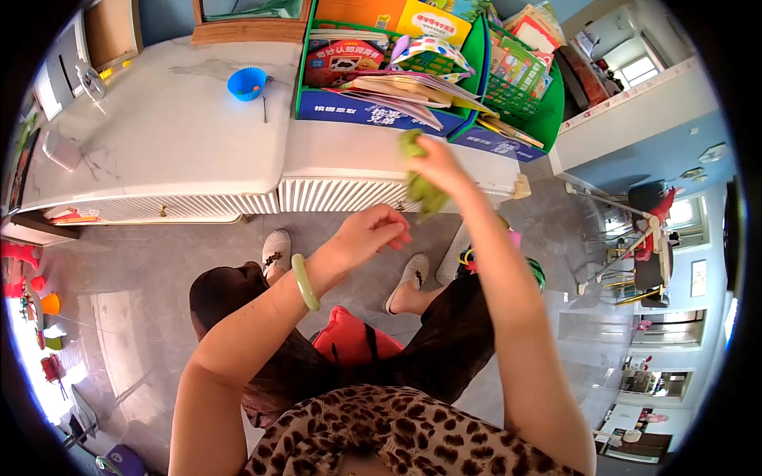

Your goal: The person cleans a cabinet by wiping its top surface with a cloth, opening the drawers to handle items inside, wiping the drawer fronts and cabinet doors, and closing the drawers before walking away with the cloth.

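My right hand (441,165) is closed on a green cloth (426,194), which hangs down in front of the white cabinet's front edge, below the book boxes. Its outline is slightly blurred. My left hand (373,236) is held over the floor, lower and to the left of the cloth, with its fingers curled loosely; nothing shows in them. A pale green bangle (305,283) circles my left wrist. The white cabinet top (349,147) lies beyond both hands.
On the marbled cabinet top (182,135) stand a blue cup (247,83), a clear bottle (91,84) and a pale box (62,151). Blue-and-green boxes (341,109) hold books. A red seat (353,337) is between my legs; a highchair (652,250) stands at right.
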Motion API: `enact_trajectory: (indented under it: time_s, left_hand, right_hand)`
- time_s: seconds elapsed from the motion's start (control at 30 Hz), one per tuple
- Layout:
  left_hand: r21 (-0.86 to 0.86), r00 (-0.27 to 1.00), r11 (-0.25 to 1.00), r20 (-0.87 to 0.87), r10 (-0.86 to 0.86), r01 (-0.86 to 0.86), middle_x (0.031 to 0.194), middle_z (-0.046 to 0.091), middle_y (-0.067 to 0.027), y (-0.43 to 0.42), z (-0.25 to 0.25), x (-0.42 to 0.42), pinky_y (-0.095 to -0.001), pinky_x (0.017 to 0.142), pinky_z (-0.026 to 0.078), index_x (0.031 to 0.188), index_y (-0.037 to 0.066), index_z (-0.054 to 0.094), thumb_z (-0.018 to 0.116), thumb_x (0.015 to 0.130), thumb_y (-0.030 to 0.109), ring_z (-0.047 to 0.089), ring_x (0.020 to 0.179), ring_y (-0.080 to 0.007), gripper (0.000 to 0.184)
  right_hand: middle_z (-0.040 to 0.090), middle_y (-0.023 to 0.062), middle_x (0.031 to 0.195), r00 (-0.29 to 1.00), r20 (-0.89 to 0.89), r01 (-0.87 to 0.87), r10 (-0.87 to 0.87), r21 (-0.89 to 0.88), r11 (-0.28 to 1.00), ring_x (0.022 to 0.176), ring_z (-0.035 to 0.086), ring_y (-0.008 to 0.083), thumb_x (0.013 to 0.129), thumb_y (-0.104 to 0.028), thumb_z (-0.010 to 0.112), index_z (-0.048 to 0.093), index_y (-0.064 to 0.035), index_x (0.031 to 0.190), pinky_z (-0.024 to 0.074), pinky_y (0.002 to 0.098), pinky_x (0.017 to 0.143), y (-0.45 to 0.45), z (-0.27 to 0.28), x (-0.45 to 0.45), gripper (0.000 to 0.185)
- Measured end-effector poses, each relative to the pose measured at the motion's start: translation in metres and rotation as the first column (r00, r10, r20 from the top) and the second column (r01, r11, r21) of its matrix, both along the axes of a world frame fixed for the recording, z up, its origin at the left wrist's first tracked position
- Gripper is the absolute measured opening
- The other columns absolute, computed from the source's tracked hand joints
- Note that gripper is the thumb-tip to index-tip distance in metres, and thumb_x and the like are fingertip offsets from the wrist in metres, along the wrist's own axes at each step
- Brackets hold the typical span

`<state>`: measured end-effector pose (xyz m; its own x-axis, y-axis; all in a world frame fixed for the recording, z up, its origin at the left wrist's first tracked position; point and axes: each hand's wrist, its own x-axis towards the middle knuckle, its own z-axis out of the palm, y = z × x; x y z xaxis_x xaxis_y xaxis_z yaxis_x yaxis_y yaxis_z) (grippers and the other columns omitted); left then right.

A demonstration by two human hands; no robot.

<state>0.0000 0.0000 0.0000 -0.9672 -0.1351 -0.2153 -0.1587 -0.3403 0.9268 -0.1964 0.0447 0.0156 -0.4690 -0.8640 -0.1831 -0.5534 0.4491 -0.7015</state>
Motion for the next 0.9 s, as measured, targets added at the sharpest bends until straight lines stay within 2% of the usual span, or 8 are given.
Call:
enact_trajectory:
  time_s: [0.07, 0.13, 0.23, 0.37, 0.5, 0.63, 0.77, 0.9]
  left_hand:
    - [-0.053, 0.999, 0.998, 0.016, 0.032, -0.031, 0.095, 0.067, -0.0042, -0.008, -0.007, -0.002, -0.024, 0.073, 0.043, 0.106, 0.006, 0.058, 0.05, 0.092, 0.02, 0.063, 0.086, -0.0126, 0.021]
    - [-0.045, 0.988, 0.996, 0.137, -0.074, 0.081, 0.094, 0.066, -0.0042, -0.006, -0.001, 0.015, -0.0238, 0.07, 0.044, 0.1, 0.006, 0.06, 0.05, 0.092, 0.021, 0.063, 0.083, -0.0125, 0.019]
    - [-0.143, 0.989, 0.978, 0.004, -0.15, 0.149, 0.086, 0.065, -0.006, 0.003, -0.02, 0.017, -0.0261, 0.068, 0.048, 0.093, 0.003, 0.061, 0.052, 0.091, 0.02, 0.063, 0.077, -0.0141, 0.019]
    - [-0.313, 0.987, 0.946, -0.102, -0.12, 0.083, 0.079, 0.064, -0.0079, 0.008, -0.021, 0.022, -0.0282, 0.067, 0.049, 0.093, 0.001, 0.061, 0.054, 0.088, 0.018, 0.062, 0.072, -0.0148, 0.019]
    - [-0.26, 0.991, 0.961, -0.065, -0.117, 0.097, 0.084, 0.065, -0.0075, 0.003, -0.019, 0.015, -0.0273, 0.07, 0.05, 0.097, 0.0, 0.06, 0.053, 0.09, 0.017, 0.062, 0.077, -0.0147, 0.019]
    - [-0.353, 0.989, 0.932, -0.091, -0.12, 0.08, 0.086, 0.065, -0.0082, 0.0, -0.009, 0.009, -0.0269, 0.072, 0.05, 0.1, -0.001, 0.059, 0.053, 0.091, 0.015, 0.063, 0.08, -0.0148, 0.019]
    - [-0.239, 0.996, 0.971, -0.083, -0.036, 0.015, 0.08, 0.065, -0.0078, 0.0, -0.016, -0.003, -0.0276, 0.069, 0.05, 0.097, -0.001, 0.06, 0.054, 0.087, 0.016, 0.062, 0.072, -0.0142, 0.021]
    - [-0.208, 0.996, 0.976, -0.056, -0.068, 0.055, 0.083, 0.065, -0.0078, 0.006, -0.021, -0.003, -0.0271, 0.07, 0.05, 0.099, -0.001, 0.06, 0.054, 0.088, 0.013, 0.062, 0.075, -0.014, 0.019]
  right_hand:
    - [0.065, 0.0162, 0.083, 0.981, -0.188, -0.032, 0.043, 0.061, 0.998, 0.07, 0.063, 0.0242, 0.075, -0.016, 0.059, 0.058, -0.0046, 0.104, 0.048, 0.0378, 0.064, -0.005, -0.003, 0.023, 0.031]
    - [0.061, 0.0203, 0.081, 0.942, -0.285, -0.14, 0.176, 0.141, 0.98, 0.075, 0.061, 0.0342, 0.076, -0.023, 0.059, 0.057, -0.0097, 0.104, 0.0468, 0.0397, 0.069, 0.012, 0.011, 0.076, 0.031]
    - [0.062, 0.0185, 0.089, 0.973, -0.064, -0.214, 0.221, 0.097, 0.972, 0.081, 0.062, 0.0264, 0.076, -0.021, 0.061, 0.056, -0.0023, 0.107, 0.0469, 0.0369, 0.07, 0.046, -0.01, 0.047, 0.037]
    - [0.064, 0.0105, 0.098, 0.96, 0.083, 0.276, -0.267, -0.126, 0.953, 0.089, 0.061, 0.0188, 0.075, -0.022, 0.06, 0.055, -0.0018, 0.116, 0.0472, 0.031, 0.077, 0.075, 0.009, -0.008, 0.046]
    - [0.064, 0.0149, 0.099, 0.96, -0.113, 0.252, -0.256, -0.047, 0.966, 0.089, 0.062, 0.0248, 0.076, -0.027, 0.059, 0.057, -0.0027, 0.113, 0.0478, 0.0329, 0.078, 0.042, 0.017, -0.044, 0.044]
    - [0.064, 0.0179, 0.097, 0.94, -0.271, 0.209, -0.208, -0.024, 0.978, 0.086, 0.062, 0.0316, 0.077, -0.03, 0.058, 0.058, -0.0058, 0.107, 0.0483, 0.0391, 0.074, -0.001, -0.011, -0.021, 0.039]
    - [0.063, 0.0163, 0.083, 0.903, -0.425, -0.001, 0.052, 0.12, 0.993, 0.078, 0.06, 0.0365, 0.076, -0.028, 0.059, 0.056, -0.0102, 0.094, 0.0474, 0.0449, 0.066, -0.014, 0.007, 0.061, 0.025]
    - [0.063, 0.015, 0.08, 0.871, -0.478, -0.042, 0.111, 0.152, 0.988, 0.077, 0.061, 0.0354, 0.078, -0.03, 0.057, 0.055, -0.0121, 0.096, 0.0475, 0.0472, 0.067, 0.003, 0.014, 0.055, 0.026]
